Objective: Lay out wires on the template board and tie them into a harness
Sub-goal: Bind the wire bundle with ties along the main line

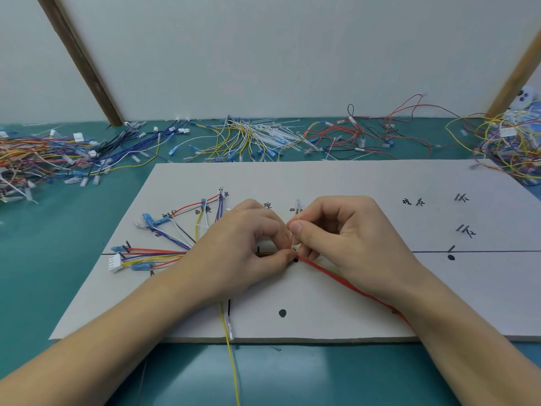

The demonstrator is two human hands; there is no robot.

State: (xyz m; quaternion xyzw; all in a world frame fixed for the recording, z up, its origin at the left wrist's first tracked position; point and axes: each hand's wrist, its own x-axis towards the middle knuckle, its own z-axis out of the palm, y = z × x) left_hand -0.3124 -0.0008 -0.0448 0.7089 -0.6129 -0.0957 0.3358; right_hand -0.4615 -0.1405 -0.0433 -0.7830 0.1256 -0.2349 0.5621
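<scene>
The white template board (366, 183) lies on the teal table, marked with black lines, dots and labels. A bundle of coloured wires (155, 254) fans out on its left part, ending in blue terminals and a white connector (115, 262). My left hand (240, 247) presses on the bundle at the board's middle, thumb and forefinger pinching at the tie point. My right hand (345, 235) pinches a thin white cable tie (293, 240) that stands upright over the bundle. Red and yellow wires (336, 276) trail right under my right wrist. A yellow wire (231, 347) hangs off the front edge.
Heaps of loose wires lie along the back of the table: multicoloured wires (44, 159) at left, yellow and white wires with cable ties (251, 139) in the middle, red and black wires (366, 133) to the right, a yellow tangle (509, 142) at far right. Wooden props lean on the wall.
</scene>
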